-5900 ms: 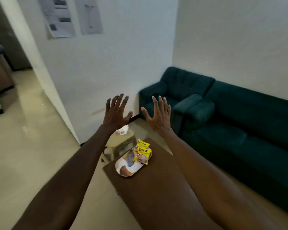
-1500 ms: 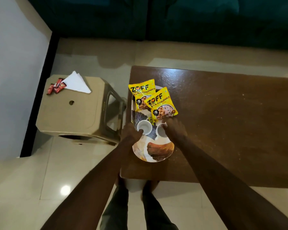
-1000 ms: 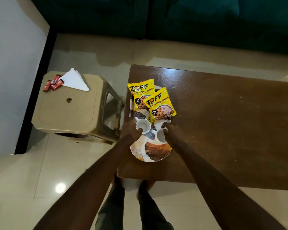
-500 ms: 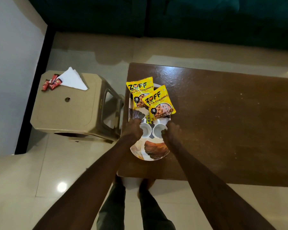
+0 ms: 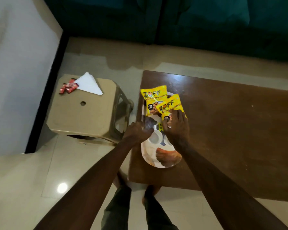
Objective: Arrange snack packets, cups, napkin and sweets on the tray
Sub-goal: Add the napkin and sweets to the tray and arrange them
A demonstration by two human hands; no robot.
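Head view: I look straight down on my two bare arms over the brown counter (image 5: 223, 130). My right hand (image 5: 177, 126) lies spread on the lower edge of the nearer yellow snack packet (image 5: 170, 107), its fingers (image 5: 175, 114) flat and extended on the wrapper, not curled round anything. The second snack packet (image 5: 152, 98) sits just past those fingertips and to their left, partly under the first; both rest on the far end of the oval printed tray (image 5: 158, 155). My left hand (image 5: 136, 131) is loosely curled at the tray's left rim; I cannot tell whether its fingers pinch anything. A white cup (image 5: 154, 138) stands on the tray just beside the left fingertips, between the two hands. A second cup is hidden under my right palm, if it is there. Well off to the left of my left fingers, a beige plastic stool (image 5: 85, 113) carries a folded white napkin (image 5: 88, 84) and red-wrapped sweets (image 5: 67, 87) touching its corner. A dark green sofa (image 5: 206, 22) stands beyond the counter.
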